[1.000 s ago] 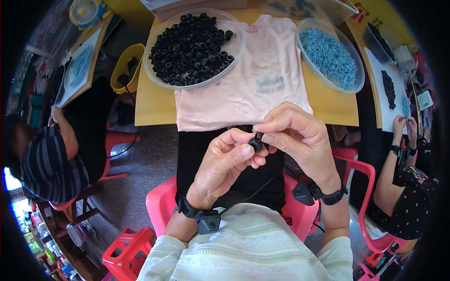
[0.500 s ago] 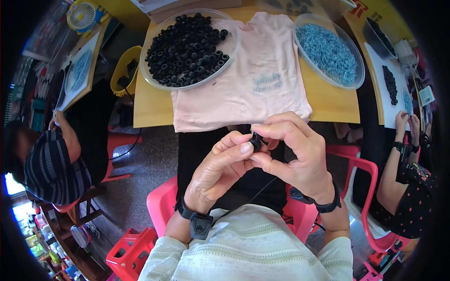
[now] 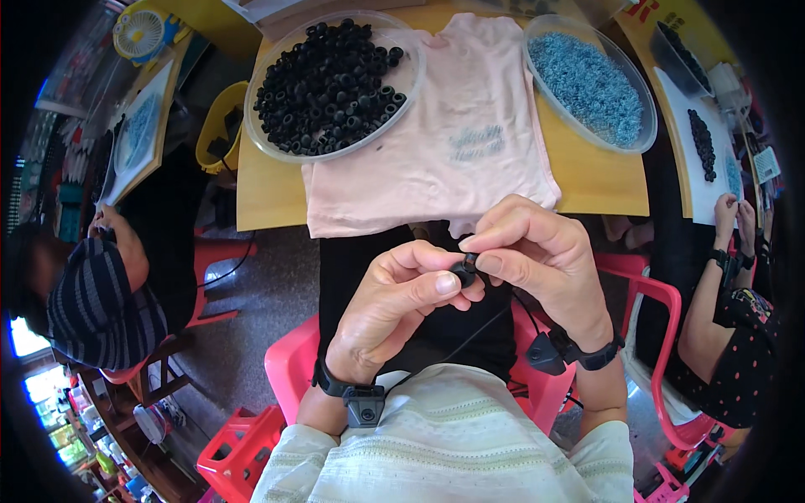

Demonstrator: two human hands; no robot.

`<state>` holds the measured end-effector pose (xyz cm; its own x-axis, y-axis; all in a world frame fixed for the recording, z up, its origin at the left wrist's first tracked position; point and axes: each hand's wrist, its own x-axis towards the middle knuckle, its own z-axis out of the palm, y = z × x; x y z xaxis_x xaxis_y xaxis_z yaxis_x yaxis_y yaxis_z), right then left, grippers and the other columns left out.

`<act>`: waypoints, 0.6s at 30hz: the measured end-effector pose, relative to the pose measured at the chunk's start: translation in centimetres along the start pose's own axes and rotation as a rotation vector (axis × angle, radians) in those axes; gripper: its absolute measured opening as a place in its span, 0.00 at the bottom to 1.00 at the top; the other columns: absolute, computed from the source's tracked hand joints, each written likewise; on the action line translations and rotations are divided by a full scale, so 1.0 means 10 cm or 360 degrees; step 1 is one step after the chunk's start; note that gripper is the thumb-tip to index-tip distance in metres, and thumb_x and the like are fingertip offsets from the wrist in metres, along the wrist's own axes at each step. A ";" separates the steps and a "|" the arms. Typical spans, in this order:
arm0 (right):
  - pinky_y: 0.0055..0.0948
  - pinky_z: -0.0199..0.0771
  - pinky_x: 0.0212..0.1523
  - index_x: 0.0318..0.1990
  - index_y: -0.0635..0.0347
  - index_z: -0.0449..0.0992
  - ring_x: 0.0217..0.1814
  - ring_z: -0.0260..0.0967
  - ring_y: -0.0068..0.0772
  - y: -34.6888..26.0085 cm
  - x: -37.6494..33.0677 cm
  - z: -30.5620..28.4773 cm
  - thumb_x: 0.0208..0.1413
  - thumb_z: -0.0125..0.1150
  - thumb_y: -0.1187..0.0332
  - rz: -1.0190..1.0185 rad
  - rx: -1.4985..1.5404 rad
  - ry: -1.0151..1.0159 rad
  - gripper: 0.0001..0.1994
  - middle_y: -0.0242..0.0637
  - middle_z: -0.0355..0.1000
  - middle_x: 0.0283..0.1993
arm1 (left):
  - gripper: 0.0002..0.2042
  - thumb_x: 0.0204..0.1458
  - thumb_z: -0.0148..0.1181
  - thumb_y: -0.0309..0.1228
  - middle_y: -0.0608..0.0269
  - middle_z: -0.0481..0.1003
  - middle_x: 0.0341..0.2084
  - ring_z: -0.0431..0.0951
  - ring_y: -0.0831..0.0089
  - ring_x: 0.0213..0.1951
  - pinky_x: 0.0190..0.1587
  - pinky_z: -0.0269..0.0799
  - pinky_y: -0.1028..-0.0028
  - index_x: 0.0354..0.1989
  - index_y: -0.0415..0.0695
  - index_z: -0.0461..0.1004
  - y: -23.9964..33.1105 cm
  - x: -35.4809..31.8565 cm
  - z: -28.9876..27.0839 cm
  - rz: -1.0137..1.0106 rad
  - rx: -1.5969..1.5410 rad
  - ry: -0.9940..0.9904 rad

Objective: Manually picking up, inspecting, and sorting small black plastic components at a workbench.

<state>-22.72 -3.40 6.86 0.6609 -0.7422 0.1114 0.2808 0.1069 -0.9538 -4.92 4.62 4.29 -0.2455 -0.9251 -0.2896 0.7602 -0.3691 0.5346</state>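
Left hand (image 3: 394,306) and right hand (image 3: 537,251) were both pinched on one small black ring (image 3: 464,270), above the lap.

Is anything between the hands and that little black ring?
No. Both hands already pinch the black ring directly: the left hand with thumb and finger from below, the right hand from above. Nothing visible sits between fingers and ring, held above the lap, short of the table.

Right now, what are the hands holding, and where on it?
Both hands pinch one small black ring-shaped part: left hand with thumb and forefinger on its left side, right hand fingertips on its right side.
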 end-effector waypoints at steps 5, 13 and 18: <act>0.17 0.71 0.34 0.43 0.67 0.75 0.34 0.73 0.22 0.02 0.00 -0.05 0.58 0.57 0.75 0.0159 0.0152 -0.0066 0.07 0.35 0.72 0.37 | 0.07 0.51 0.63 0.23 0.51 0.78 0.33 0.80 0.66 0.38 0.43 0.77 0.72 0.39 0.41 0.76 -0.07 0.04 -0.07 -0.0025 -0.0223 -0.0112; 0.14 0.69 0.33 0.45 0.65 0.73 0.35 0.72 0.19 -0.03 -0.02 -0.08 0.60 0.57 0.72 0.0397 0.0314 -0.0098 0.08 0.33 0.73 0.38 | 0.07 0.50 0.62 0.21 0.53 0.77 0.34 0.78 0.66 0.37 0.42 0.74 0.71 0.37 0.42 0.75 -0.02 0.03 0.01 0.0090 0.0009 -0.0090; 0.15 0.69 0.32 0.44 0.66 0.73 0.35 0.72 0.19 -0.09 -0.01 -0.08 0.59 0.57 0.72 0.0413 0.0247 -0.0080 0.08 0.33 0.73 0.38 | 0.07 0.49 0.62 0.19 0.53 0.77 0.34 0.79 0.68 0.37 0.42 0.75 0.72 0.37 0.40 0.75 0.01 0.03 0.04 0.0187 0.0069 -0.0108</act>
<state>-23.59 -3.89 7.52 0.7571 -0.6434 -0.1131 0.1985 0.3915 -0.8985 -5.18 4.30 4.53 -0.1976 -0.9656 -0.1693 0.7598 -0.2600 0.5959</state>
